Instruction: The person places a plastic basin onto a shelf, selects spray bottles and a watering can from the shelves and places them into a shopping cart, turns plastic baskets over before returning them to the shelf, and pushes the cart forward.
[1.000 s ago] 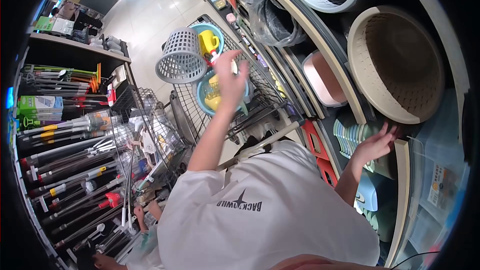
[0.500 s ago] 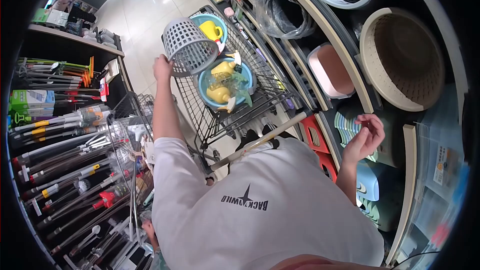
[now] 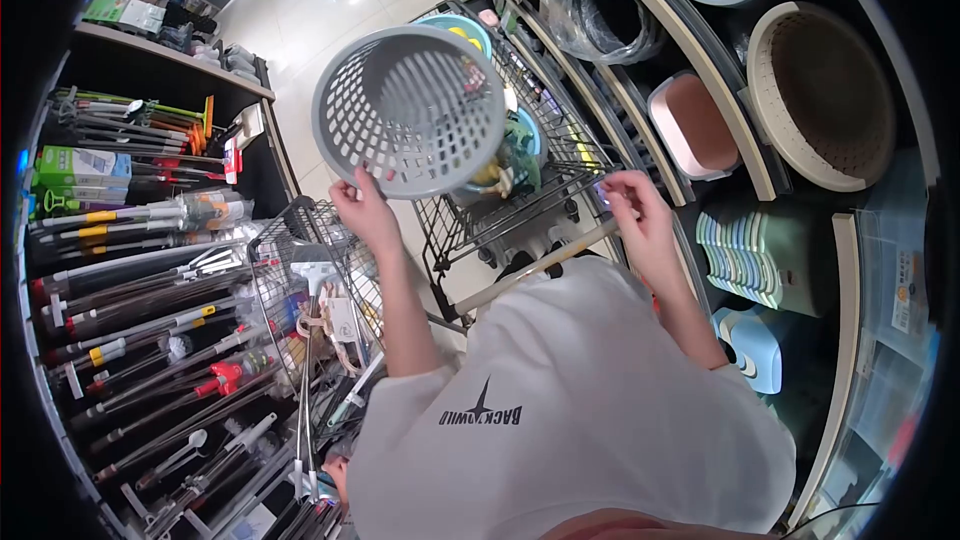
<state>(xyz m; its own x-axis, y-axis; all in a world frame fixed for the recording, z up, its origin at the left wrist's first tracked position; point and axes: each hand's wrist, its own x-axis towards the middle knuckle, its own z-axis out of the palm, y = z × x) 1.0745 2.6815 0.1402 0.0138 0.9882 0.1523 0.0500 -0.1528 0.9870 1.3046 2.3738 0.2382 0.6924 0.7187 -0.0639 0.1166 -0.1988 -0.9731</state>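
Note:
A grey perforated plastic basket (image 3: 345,105) is held up over the shopping cart (image 3: 470,245), its wide opening facing me. My left hand (image 3: 365,210) pinches the basket's near rim at its lower left. My right hand (image 3: 640,215) hangs in the air beside the right end of the cart handle (image 3: 540,267), fingers loosely bent and holding nothing. Behind the basket, a light blue basin (image 3: 530,130) with yellow spray bottles (image 3: 490,177) shows only in part. A second blue basin (image 3: 470,25) with something yellow in it stands farther up the cart, mostly covered.
Mops and brushes (image 3: 150,240) hang along the left rack. Another cart (image 3: 300,290) stands close on the left, with another person's hand (image 3: 338,475) below it. Right shelves hold a beige basket (image 3: 765,90), a pink basin (image 3: 690,125) and stacked stools (image 3: 740,260).
The grey basket has come up and nearer, its opening turned toward me. My right hand has moved left from the shelf side toward the cart handle. The view has shifted slightly.

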